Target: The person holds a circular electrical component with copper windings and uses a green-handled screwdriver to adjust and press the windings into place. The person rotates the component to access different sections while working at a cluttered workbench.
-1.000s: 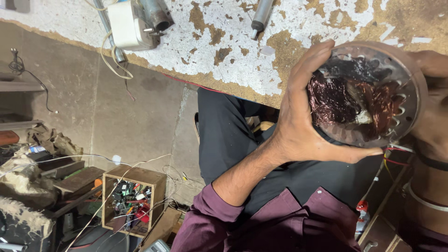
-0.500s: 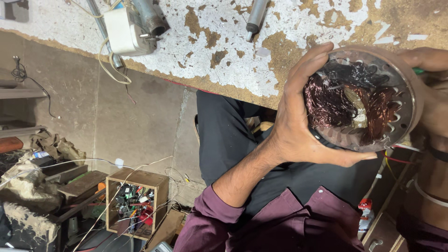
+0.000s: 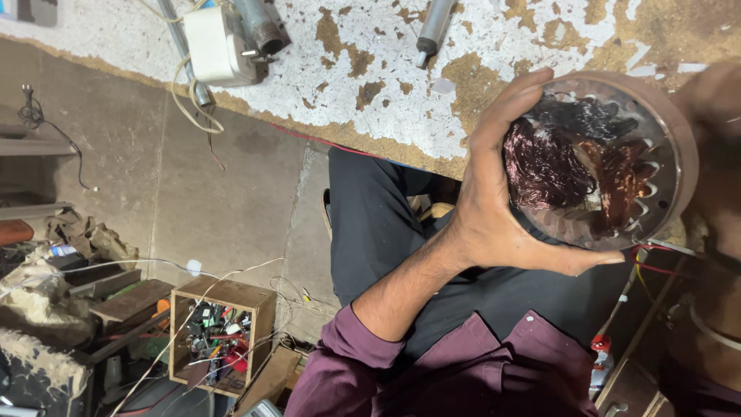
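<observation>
Here, a round motor stator (image 3: 598,158) with copper windings is cupped by the left hand (image 3: 502,208), its grip closed around the rim, below the chipped bench (image 3: 370,85), tilted so the coils face up; the right hand's grip cannot be told.

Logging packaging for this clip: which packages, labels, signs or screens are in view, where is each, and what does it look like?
Small bottle: lower right, beside the person's purple shirt; white body, red cap, label too small to tell.
White box-shaped device: top left on the worn bench; rounded plastic casing, cord attached, no label visible.
Open wooden crate: on the floor, lower left; square, holding wires and small coloured parts.
No signs or screens in view.
</observation>
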